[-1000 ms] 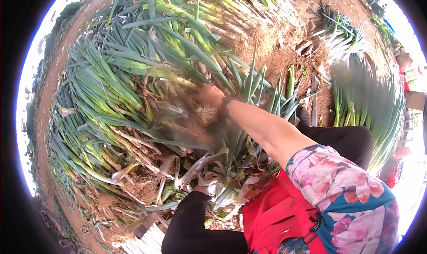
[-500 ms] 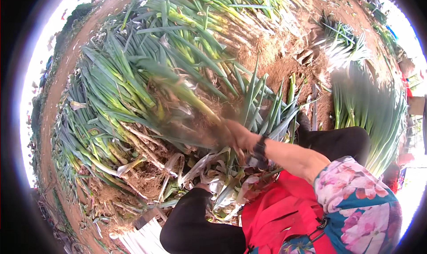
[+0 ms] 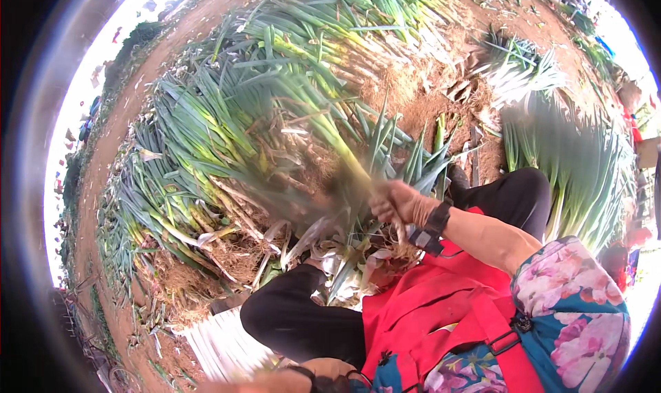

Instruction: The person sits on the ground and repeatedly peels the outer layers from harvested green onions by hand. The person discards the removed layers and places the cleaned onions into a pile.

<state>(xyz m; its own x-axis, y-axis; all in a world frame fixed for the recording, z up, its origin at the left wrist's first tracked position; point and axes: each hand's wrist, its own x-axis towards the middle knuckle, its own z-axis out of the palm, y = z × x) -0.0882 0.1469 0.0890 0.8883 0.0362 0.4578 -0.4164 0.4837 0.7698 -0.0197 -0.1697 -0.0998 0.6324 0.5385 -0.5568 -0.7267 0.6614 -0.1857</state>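
Observation:
My right hand (image 3: 403, 204) is closed around the pale lower stalk of a leek (image 3: 337, 145). The leek slants up and to the left, its green leaves smeared by motion over the pile. Beneath the fist, its pale root end hangs above the red apron (image 3: 441, 317). At the bottom edge my left hand (image 3: 241, 385) shows only in part and is blurred; its fingers cannot be made out. Peeled leaves and husks (image 3: 323, 245) lie between my black-trousered legs.
A large heap of rooted leeks (image 3: 206, 118) spreads across the left and far side. Leeks with pale stems lie in a bundle (image 3: 571, 166) at the right, with a smaller bundle (image 3: 523, 66) beyond. A white ridged thing (image 3: 224, 345) lies by my left knee.
The right hand has moved slightly right and nearer to me, still holding the leek. My left forearm and part of the hand have come into view at the bottom edge.

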